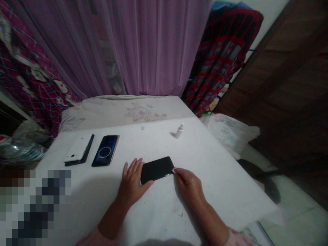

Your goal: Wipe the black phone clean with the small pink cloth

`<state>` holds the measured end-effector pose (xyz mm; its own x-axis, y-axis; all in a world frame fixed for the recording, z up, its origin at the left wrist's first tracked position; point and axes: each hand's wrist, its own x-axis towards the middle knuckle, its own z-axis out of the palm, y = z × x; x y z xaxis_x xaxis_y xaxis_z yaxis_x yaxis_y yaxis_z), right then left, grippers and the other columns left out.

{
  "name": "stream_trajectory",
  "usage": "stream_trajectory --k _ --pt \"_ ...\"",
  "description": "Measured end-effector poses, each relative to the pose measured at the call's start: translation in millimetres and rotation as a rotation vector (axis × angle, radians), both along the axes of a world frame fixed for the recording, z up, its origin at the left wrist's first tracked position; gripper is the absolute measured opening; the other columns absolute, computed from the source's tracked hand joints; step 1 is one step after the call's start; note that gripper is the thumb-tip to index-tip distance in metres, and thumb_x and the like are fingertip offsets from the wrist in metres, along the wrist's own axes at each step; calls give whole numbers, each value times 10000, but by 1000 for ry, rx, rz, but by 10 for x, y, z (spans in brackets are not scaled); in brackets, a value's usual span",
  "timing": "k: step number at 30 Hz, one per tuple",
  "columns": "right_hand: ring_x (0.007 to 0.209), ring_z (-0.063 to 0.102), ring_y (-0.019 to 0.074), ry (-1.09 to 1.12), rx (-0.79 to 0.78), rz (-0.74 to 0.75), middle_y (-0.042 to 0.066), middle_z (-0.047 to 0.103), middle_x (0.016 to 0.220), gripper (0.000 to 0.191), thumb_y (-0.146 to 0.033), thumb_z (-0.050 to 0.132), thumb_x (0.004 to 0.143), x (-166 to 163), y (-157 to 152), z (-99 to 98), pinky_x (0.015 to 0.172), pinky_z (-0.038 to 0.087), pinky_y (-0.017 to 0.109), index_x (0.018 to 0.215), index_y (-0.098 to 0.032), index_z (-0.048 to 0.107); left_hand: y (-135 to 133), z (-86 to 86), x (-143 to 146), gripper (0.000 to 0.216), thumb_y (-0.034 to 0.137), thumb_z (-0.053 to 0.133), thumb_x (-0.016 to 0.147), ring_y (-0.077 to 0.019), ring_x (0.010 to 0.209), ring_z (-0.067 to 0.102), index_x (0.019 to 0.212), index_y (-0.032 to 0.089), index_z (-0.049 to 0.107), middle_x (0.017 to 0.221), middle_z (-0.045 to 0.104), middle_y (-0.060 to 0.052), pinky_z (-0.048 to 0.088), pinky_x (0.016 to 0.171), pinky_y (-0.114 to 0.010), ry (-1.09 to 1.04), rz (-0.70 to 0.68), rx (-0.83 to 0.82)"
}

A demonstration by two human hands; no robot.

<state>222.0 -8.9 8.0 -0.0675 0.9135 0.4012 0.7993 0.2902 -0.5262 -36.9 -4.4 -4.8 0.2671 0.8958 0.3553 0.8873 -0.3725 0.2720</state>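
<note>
A black smartphone (157, 169) lies at a slant on the white table in front of me, its dark face up. My left hand (132, 182) is around the phone's left end, thumb along the near edge and fingers at the far side. At the phone's right near corner, my right hand (188, 184) is closed in a pinch. A tiny pale bit shows at its fingertips, too small to name. Left of my hands lie a blue phone (105, 150) with a ring on its back and a white phone (79, 149) resting on a dark one.
A small white spray bottle (179, 131) stands on the white table (217, 177), near a tiny grey square (142, 128). Purple curtains (153, 48) hang behind. Plastic bottles (20, 148) are at the left, a plastic bag (225, 131) at the right edge.
</note>
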Motion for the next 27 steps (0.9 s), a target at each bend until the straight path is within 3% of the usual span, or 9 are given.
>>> stream_trajectory --k 3,9,17,23,27 --pt "835 721 195 -43 51 55 49 770 931 264 -189 497 894 16 54 33 761 584 301 966 -221 749 4 -4 -9 639 530 560 855 -362 1339 450 1354 139 480 1413 529 -188 235 1131 -622 7 -15 2" --pt "817 695 209 -92 212 95 73 767 942 240 -119 523 885 -201 448 22 754 572 331 932 -197 744 2 -6 -26 646 523 575 851 -362 1349 439 1373 161 459 1428 516 -179 224 1135 -617 21 -28 0" --pt "863 671 214 -112 254 321 84 755 1031 224 -91 579 870 -527 360 13 768 575 341 982 -190 746 1 -7 -29 653 523 585 845 -368 1345 441 1360 139 467 1423 519 -184 249 1125 -624 21 -36 9" --pt "800 667 212 -132 244 142 79 763 971 224 -70 565 873 -281 513 25 732 574 332 940 -190 743 3 2 -22 660 516 596 836 -365 1347 439 1366 148 458 1428 518 -172 243 1127 -629 4 -33 -6" --pt "807 657 220 -154 235 171 84 760 985 230 -56 579 849 -505 503 37 740 574 336 951 -182 742 5 6 -18 649 512 605 832 -365 1340 448 1348 144 467 1417 527 -178 253 1121 -629 4 -33 1"
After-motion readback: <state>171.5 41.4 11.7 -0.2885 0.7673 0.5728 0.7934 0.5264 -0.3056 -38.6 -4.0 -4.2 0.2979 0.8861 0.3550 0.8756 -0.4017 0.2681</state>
